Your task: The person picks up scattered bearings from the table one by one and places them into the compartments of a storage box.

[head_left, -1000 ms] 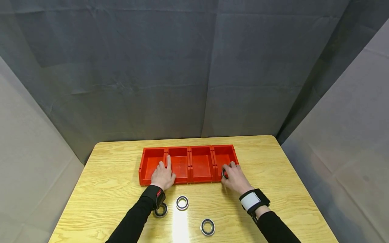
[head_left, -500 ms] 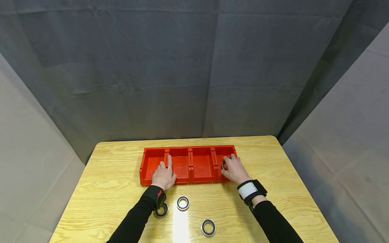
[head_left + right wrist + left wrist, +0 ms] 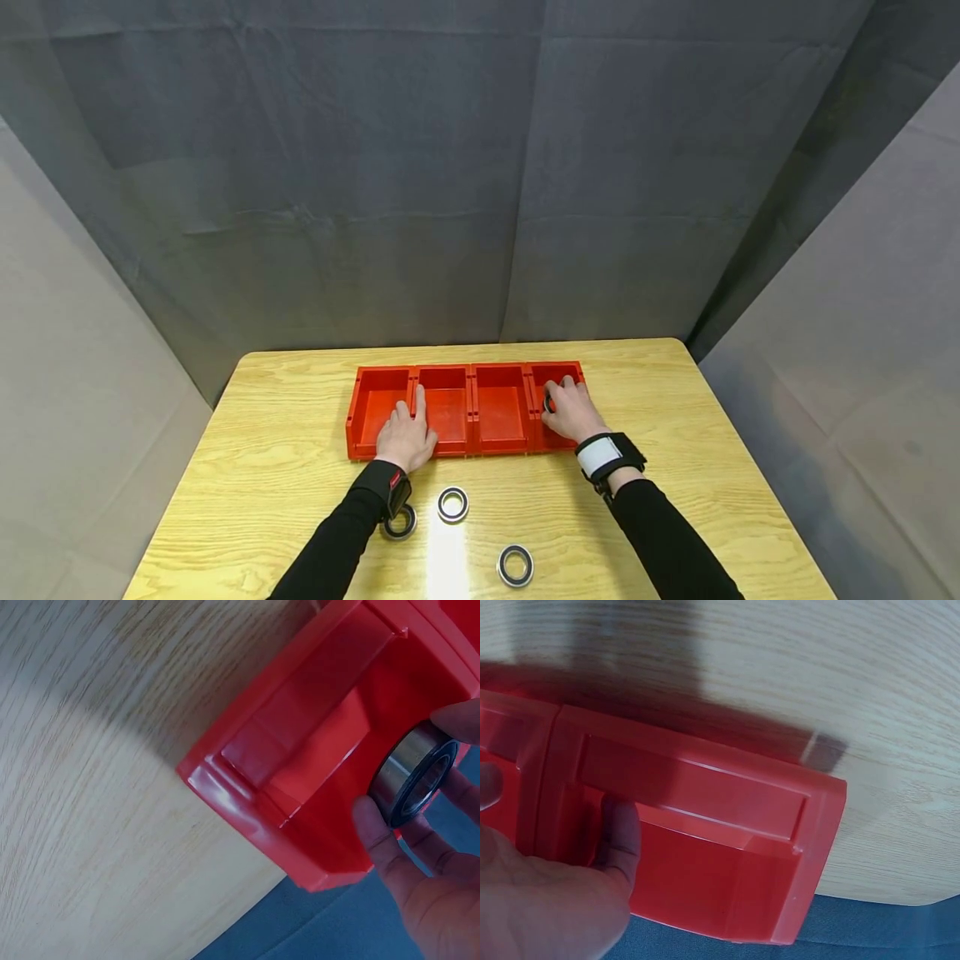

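Nearest to you, three loose bearing rings lie flat on the wooden table (image 3: 262,467). One ring (image 3: 515,565) sits closest to the near edge. A second ring (image 3: 453,504) lies further in, and a third ring (image 3: 398,523) is partly hidden under your left wrist.

Beyond them stands the red four-compartment tray (image 3: 465,450), its long side parallel to the near table edge.

Your left hand (image 3: 406,435) rests on the tray's near wall where the far-left and second compartments meet. Its fingers lie straight and relaxed, reaching over the rim into the tray. The left wrist view shows one fingertip (image 3: 619,825) pressed against an inner wall. This hand holds nothing.

Your right hand (image 3: 573,410) is over the far-right compartment. It pinches a fourth bearing ring (image 3: 411,775) between thumb and fingertips. The ring is held on edge, above the compartment floor and inside the tray's outline. The right wrist view shows its steel outer band and dark inner seal.

Behind the table hangs a grey fabric backdrop (image 3: 480,167).
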